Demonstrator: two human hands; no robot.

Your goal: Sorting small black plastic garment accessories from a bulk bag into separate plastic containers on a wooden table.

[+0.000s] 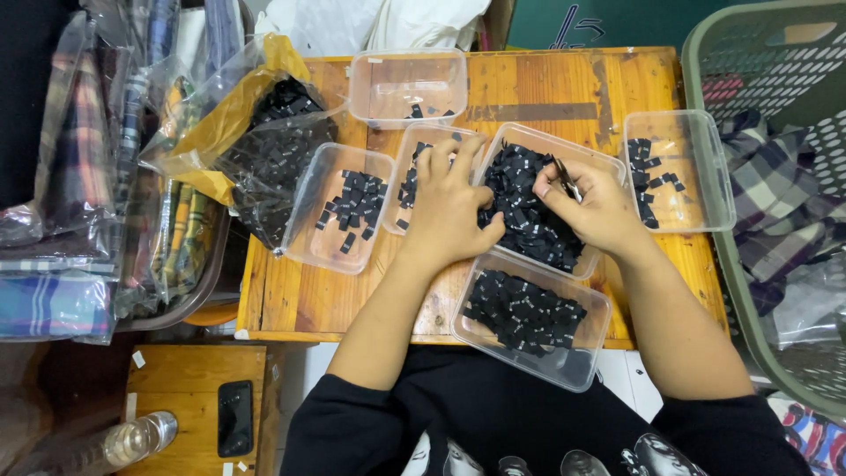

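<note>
Altogether six clear tubs [679, 172] of black tags [524, 211], left hand [448, 207] spread flat, right hand [592, 207] pinching scissors [566, 179]

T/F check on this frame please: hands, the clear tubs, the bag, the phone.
1. The left hand rests over a clear tub of black pieces. True.
2. The right hand holds nothing. False: its fingers pinch a small dark piece over the fullest tub.
3. The top tub is packed full. False: only a few black pieces lie in it.
4. An open plastic bag of black pieces lies at the table's left edge. True.
5. A dark phone lies on the lower wooden stand. True.
</note>
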